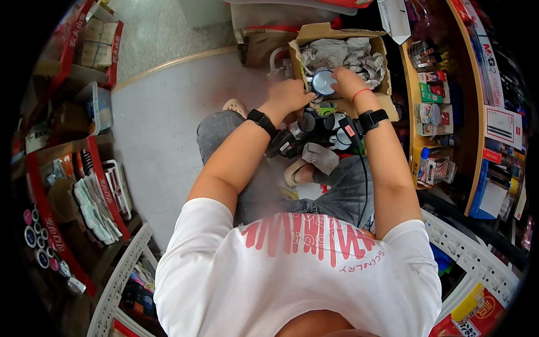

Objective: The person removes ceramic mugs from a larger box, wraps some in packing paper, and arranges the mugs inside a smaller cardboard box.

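Note:
A light-coloured mug with a dark rim (323,82) is at the near end of an open cardboard box (390,108). My right hand (348,84) grips the mug's right side, with fingers over the rim. Close to the mug's handle, at the box's near left corner, is my left hand (289,96); its fingers are curled and partly hidden, so I cannot tell whether they hold anything. Crumpled grey packing paper (343,54) fills the far part of the box. Below my hands stand several more cups, among them a white mug (342,140) and a dark-topped cup (306,122).
A loose piece of grey paper (321,157) lies by my foot, between my legs. Wooden shelves with stationery (433,113) rise close on the right. Shelves with red edging strips (107,189) stand left, across the grey floor (156,126). A translucent bin (286,16) stands beyond the box.

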`<state>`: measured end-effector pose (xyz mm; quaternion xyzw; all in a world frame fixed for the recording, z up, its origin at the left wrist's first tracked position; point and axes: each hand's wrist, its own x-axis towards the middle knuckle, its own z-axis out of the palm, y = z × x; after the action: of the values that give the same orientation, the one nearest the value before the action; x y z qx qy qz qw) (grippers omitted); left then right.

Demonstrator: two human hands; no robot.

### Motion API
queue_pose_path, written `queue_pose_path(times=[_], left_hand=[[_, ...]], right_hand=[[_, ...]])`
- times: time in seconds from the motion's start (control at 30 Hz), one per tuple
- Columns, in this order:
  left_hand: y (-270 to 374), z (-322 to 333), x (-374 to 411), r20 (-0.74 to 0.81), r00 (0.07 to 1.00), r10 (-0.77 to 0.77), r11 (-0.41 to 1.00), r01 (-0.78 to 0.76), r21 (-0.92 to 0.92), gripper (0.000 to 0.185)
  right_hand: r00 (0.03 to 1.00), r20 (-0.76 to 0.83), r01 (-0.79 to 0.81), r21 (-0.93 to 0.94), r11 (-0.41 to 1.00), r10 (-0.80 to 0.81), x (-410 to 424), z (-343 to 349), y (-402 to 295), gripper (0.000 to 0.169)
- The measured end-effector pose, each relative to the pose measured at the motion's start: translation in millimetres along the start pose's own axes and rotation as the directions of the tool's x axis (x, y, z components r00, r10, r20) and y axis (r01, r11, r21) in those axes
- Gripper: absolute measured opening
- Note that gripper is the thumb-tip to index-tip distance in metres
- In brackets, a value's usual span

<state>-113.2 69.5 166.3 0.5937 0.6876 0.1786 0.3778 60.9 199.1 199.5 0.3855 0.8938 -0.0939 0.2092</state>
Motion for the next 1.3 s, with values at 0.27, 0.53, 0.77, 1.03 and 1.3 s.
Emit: queue_pose_path(times=[0.27, 0.53, 0.77, 1.03, 1.3], left_hand=[[-3.0, 5.6, 0.2, 0.001, 1.0, 0.004, 1.0, -0.004, 0.018, 0.048], [-0.1, 8.2, 4.0, 0.022, 1.0, 0.015, 0.999, -0.016, 0.048, 0.054], [-1.9, 6.7, 6.9, 0.034, 0.999, -0.001, 1.0, 0.001, 0.003, 0.056], [0.2, 6.1, 7.7, 0.051, 0.999, -0.004, 1.0, 0.004, 0.013, 0.056], [-0.7, 7.7, 5.2, 0.034, 0.999, 0.002, 0.999, -0.004, 0.04, 0.058]], right_hand=[[0.987, 0.156, 0.034, 0.023, 0.999, -0.037, 14.4, 36.9, 8.6, 0.04], [0.981, 0.188, 0.026, 0.099, 0.995, -0.044, 21.0, 66.9, 25.6, 0.043], [0.974, 0.205, -0.189, 0.476, 0.859, 0.1, -1.2, 14.7, 14.5, 0.047], [0.889, 0.395, -0.421, 0.904, 0.077, 0.232, -10.8, 6.8, 0.3, 0.045], [0.83, 0.502, -0.512, 0.859, -0.022, 0.243, -2.7, 28.9, -19.8, 0.046]])
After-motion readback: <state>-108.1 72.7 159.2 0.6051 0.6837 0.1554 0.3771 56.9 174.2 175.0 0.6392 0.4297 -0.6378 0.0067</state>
